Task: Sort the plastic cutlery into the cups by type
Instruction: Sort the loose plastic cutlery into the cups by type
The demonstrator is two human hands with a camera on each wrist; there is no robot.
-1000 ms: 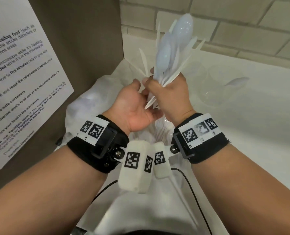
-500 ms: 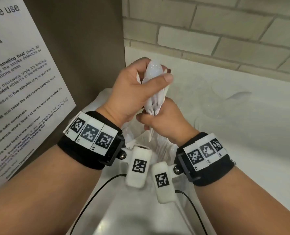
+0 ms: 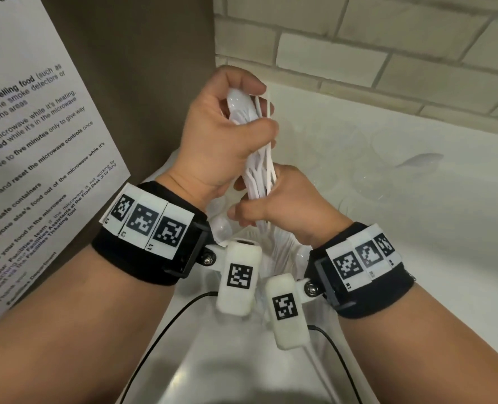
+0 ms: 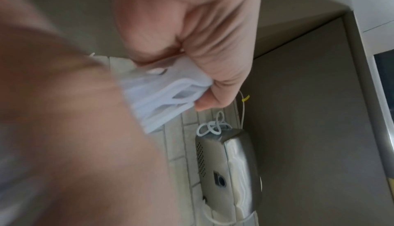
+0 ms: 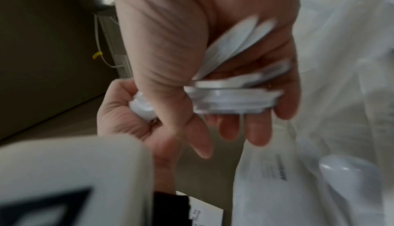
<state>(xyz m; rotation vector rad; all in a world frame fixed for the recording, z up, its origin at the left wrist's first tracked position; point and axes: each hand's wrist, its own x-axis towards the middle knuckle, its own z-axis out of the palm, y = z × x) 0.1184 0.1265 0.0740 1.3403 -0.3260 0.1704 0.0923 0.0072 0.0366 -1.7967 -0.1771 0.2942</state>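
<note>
Nearest the viewer, both forearms reach forward over a white worktop (image 3: 416, 258), each wrist strapped with a black band carrying printed markers and a white camera pod, with black cables trailing back beneath them. Below and between the wrists lies a clear plastic bag (image 3: 274, 258), crumpled; the right wrist view shows a white spoon (image 5: 349, 170) lying in its folds. Above the bag, the right hand (image 3: 288, 211) is curled round the lower, handle end of a bundle of white plastic cutlery (image 3: 260, 176), the handles protruding under the fist. The left hand (image 3: 221, 135) sits directly above it, fingers and thumb wrapped round the upper end of the same bundle, where a spoon bowl and thin handles show between thumb and forefinger. The bundle stands roughly upright, held off the worktop by both hands. The wrist views are blurred and add little detail on individual pieces. Farther out on the worktop, to the right, stand clear plastic cups (image 3: 387, 164), hard to outline; one holds a single white spoon (image 3: 419, 161). Behind runs a pale brick wall (image 3: 358, 53). On the left, a brown panel (image 3: 139, 83) carries a printed notice (image 3: 32, 141) on microwave use.
</note>
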